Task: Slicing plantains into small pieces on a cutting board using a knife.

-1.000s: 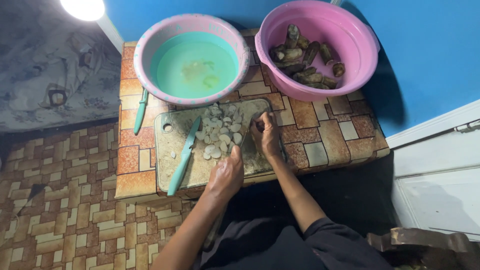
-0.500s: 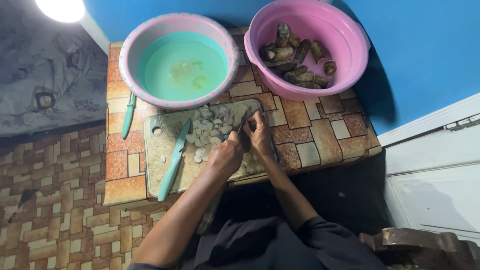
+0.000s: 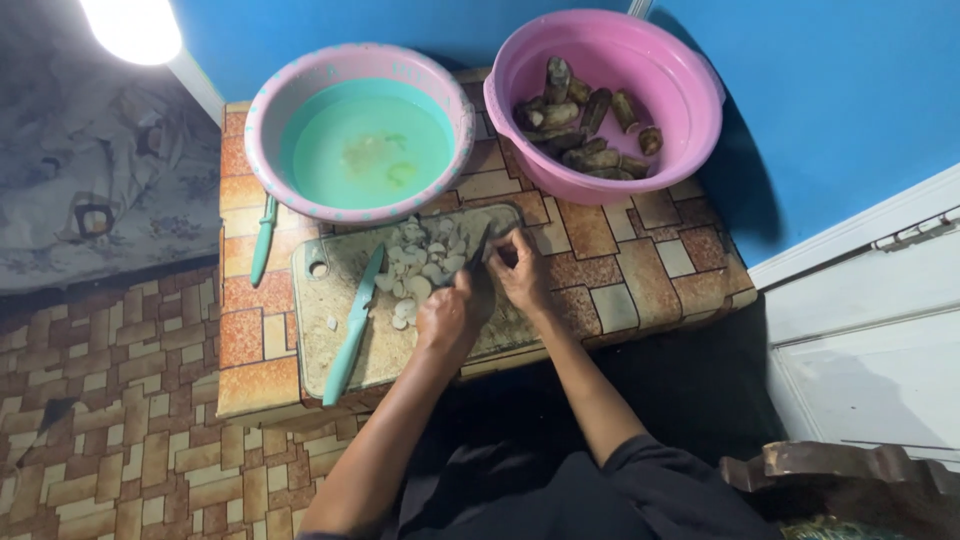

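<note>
A worn cutting board [image 3: 340, 300] lies on the tiled ledge, with a heap of pale cut slices [image 3: 425, 265] on it. My left hand [image 3: 445, 320] rests on the board at the near edge of the heap, fingers curled down; what is under them is hidden. Just to its right, my right hand [image 3: 520, 275] grips a dark knife [image 3: 483, 250] whose blade points at the slices. A teal-handled knife [image 3: 352, 338] lies loose on the board's left half.
A pink basin of greenish water [image 3: 265, 130] stands behind the board. To its right, a magenta basin [image 3: 690, 130] holds several brown tubers [image 3: 585, 125]. A second teal tool [image 3: 262, 240] lies left of the board. A blue wall is behind and a white door at right.
My left hand has slid forward from the board's near edge up to the slice heap, beside my right hand. The view has shifted slightly.
</note>
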